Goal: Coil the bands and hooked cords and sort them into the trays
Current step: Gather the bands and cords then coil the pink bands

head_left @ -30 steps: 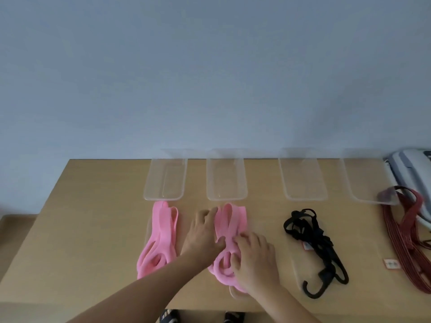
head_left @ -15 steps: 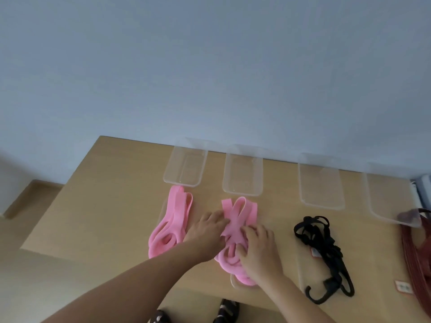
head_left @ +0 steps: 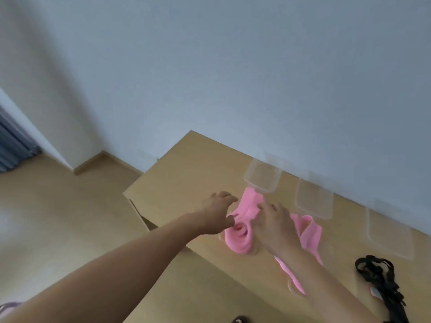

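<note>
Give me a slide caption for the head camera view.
Left hand and right hand meet over a pink band on the table, clear trays behind, black hooked cord alongside.

— Is there any writing to read here?

— None that can be made out. The only label in sight is a small pale tag [head_left: 374, 293] lying against the black hooked cord [head_left: 382, 279] at the near right of the desk [head_left: 186, 173].

— What does the tag say?

— I can't tell. It is too small and too smeared by blur for any letter, number or brand to be read.
</note>
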A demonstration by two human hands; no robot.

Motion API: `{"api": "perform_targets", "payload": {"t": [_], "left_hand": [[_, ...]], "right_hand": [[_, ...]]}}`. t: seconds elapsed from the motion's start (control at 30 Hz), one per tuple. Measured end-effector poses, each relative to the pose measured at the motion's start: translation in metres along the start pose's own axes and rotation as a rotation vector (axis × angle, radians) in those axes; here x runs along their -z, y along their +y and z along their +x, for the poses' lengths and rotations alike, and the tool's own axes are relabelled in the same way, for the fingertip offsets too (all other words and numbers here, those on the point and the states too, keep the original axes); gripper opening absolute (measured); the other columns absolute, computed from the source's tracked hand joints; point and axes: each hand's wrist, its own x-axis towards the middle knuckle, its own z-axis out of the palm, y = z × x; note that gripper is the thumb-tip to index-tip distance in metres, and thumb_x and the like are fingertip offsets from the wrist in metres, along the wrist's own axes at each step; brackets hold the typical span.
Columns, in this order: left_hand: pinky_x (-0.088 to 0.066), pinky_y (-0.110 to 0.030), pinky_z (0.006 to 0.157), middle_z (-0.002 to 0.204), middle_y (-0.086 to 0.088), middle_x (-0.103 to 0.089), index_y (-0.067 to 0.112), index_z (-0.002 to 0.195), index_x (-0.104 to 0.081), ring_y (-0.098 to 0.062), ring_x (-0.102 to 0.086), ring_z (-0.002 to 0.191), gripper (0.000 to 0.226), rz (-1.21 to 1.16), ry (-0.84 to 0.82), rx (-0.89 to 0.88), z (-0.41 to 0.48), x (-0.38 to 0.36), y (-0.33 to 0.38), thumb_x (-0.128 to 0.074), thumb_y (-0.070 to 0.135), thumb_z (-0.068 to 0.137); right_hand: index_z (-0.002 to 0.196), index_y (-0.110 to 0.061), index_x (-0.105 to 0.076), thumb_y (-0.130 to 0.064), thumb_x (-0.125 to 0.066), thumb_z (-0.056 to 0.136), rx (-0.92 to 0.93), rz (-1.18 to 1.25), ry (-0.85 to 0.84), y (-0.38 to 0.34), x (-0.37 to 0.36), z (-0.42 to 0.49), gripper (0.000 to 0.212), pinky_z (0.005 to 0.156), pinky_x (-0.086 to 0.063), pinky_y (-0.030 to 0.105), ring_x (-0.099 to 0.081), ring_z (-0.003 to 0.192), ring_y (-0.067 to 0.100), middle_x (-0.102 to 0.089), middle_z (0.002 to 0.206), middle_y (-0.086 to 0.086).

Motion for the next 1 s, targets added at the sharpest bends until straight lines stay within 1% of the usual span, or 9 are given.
{"api": "perform_targets", "payload": {"t": [0.1,0.23,0.37,0.5,0.63,0.7,0.8,0.87,1.0], "left_hand": [[-0.028,-0.032,0.112,0.155,-0.002,-0.036,0.019,0.149,-0.038,-0.023,-0.036,0.138,0.059,-0.108,0.123,0.107,-0.062,0.029,-0.059,-0.058,0.027,0.094],[-0.038,-0.029,0.104,0.150,0.003,-0.042,0.025,0.147,-0.040,-0.017,-0.047,0.130,0.056,-0.213,0.266,0.269,-0.169,0.053,-0.142,-0.056,0.032,0.093],[-0.038,-0.028,0.104,0.145,0.002,-0.046,0.025,0.145,-0.043,-0.017,-0.047,0.130,0.056,-0.295,0.411,0.454,-0.280,0.053,-0.213,-0.057,0.035,0.092],[-0.034,-0.019,0.093,0.143,0.006,-0.048,0.026,0.142,-0.047,-0.012,-0.046,0.128,0.052,-0.395,0.573,0.652,-0.380,0.039,-0.260,-0.059,0.035,0.092],[-0.030,-0.016,0.086,0.141,0.008,-0.047,0.028,0.142,-0.047,-0.009,-0.047,0.125,0.050,-0.475,0.659,0.816,-0.454,0.022,-0.289,-0.058,0.035,0.094],[-0.029,-0.014,0.090,0.139,0.008,-0.048,0.027,0.142,-0.047,-0.007,-0.046,0.125,0.049,-0.547,0.713,0.878,-0.480,0.012,-0.301,-0.058,0.033,0.094],[-0.029,-0.015,0.096,0.138,0.011,-0.049,0.028,0.142,-0.047,-0.004,-0.044,0.126,0.050,-0.610,0.764,0.971,-0.508,-0.002,-0.318,-0.058,0.034,0.094],[-0.033,-0.018,0.098,0.138,0.013,-0.048,0.029,0.142,-0.047,-0.003,-0.045,0.124,0.050,-0.650,0.787,1.037,-0.523,-0.007,-0.330,-0.059,0.034,0.093],[-0.039,-0.029,0.107,0.136,0.009,-0.052,0.026,0.138,-0.051,-0.009,-0.049,0.125,0.048,-0.703,0.858,1.194,-0.555,-0.005,-0.357,-0.062,0.027,0.091]], "right_hand": [[0.137,-0.022,-0.048,-0.040,-0.056,0.092,0.107,0.068,-0.025,-0.087,-0.008,0.000,0.049,0.104,-0.037,0.036,-0.036,0.132,0.022,-0.045,0.140,-0.002],[0.137,-0.024,-0.048,-0.044,-0.056,0.091,0.312,0.078,-0.094,-0.204,-0.032,-0.019,0.051,0.104,-0.038,0.039,-0.037,0.131,0.021,-0.044,0.140,-0.002],[0.137,-0.025,-0.047,-0.047,-0.056,0.090,0.520,0.091,-0.190,-0.312,-0.069,-0.051,0.052,0.104,-0.036,0.033,-0.036,0.131,0.016,-0.044,0.139,-0.007],[0.135,-0.025,-0.050,-0.046,-0.059,0.090,0.721,0.128,-0.287,-0.404,-0.105,-0.089,0.050,0.102,-0.034,0.024,-0.040,0.127,0.010,-0.045,0.136,-0.010],[0.134,-0.025,-0.051,-0.047,-0.058,0.091,0.914,0.090,-0.385,-0.472,-0.133,-0.121,0.049,0.101,-0.033,0.022,-0.041,0.127,0.008,-0.046,0.134,-0.012],[0.133,-0.023,-0.053,-0.044,-0.060,0.091,0.982,0.089,-0.434,-0.501,-0.145,-0.133,0.048,0.101,-0.030,0.020,-0.041,0.127,0.009,-0.047,0.133,-0.010],[0.132,-0.022,-0.054,-0.041,-0.063,0.090,1.082,0.078,-0.518,-0.538,-0.166,-0.143,0.047,0.105,-0.028,0.021,-0.041,0.126,0.011,-0.048,0.133,-0.008],[0.132,-0.024,-0.054,-0.042,-0.063,0.090,1.147,0.075,-0.574,-0.563,-0.180,-0.143,0.046,0.107,-0.030,0.023,-0.040,0.127,0.010,-0.047,0.133,-0.010],[0.132,-0.027,-0.054,-0.043,-0.062,0.090,1.233,0.069,-0.679,-0.615,-0.208,-0.137,0.047,0.109,-0.031,0.026,-0.038,0.128,0.008,-0.045,0.135,-0.012]]}}
